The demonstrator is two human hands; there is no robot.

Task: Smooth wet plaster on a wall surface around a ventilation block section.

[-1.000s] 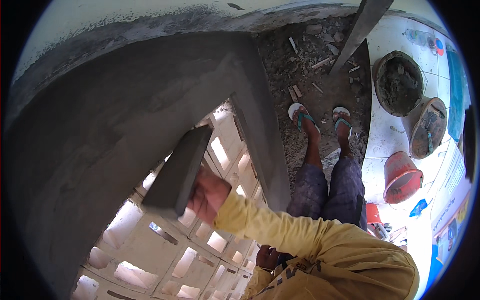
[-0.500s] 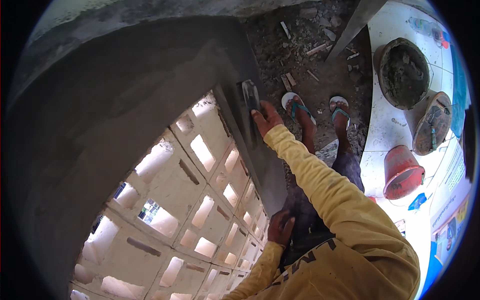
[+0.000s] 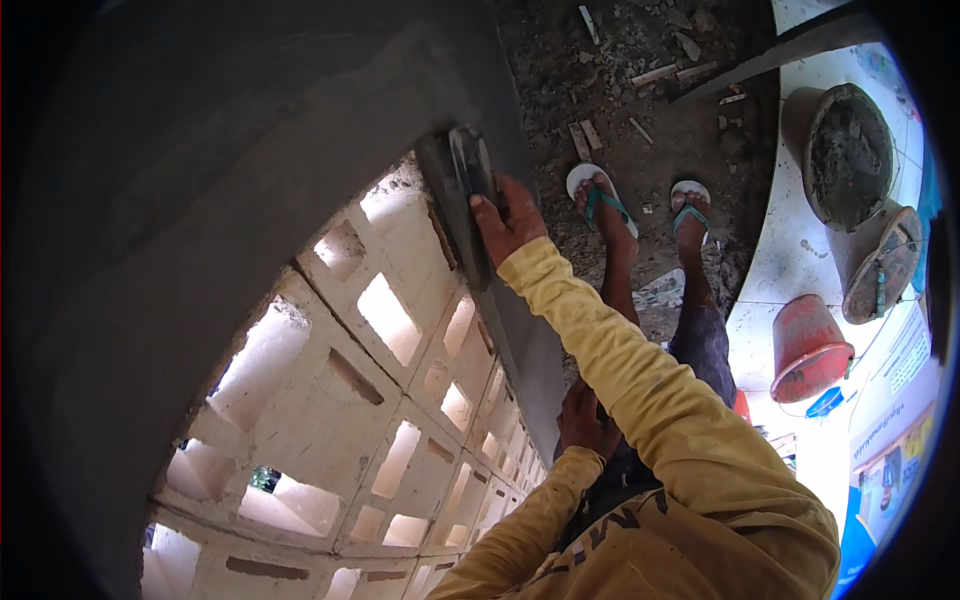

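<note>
My right hand is closed around the handle of a plastering trowel. The trowel's long, dark blade lies along the edge of the smooth grey plaster, beside the opening filled with pale pierced blocks. My left hand hangs lower, between the plastered strip and my thigh, nothing visible in it. Its fingers look loosely extended, though shadow covers part of them.
Dirt floor with rubble surrounds my sandalled feet. To the right, on white tiles, stand a bucket of grey mortar, a second mortar-stained round container and a tipped red bucket. A slanting post crosses the upper right.
My right hand and the trowel have shifted left and slightly up, onto the plaster edge by the opening. My left hand has risen a little. The view has moved too.
</note>
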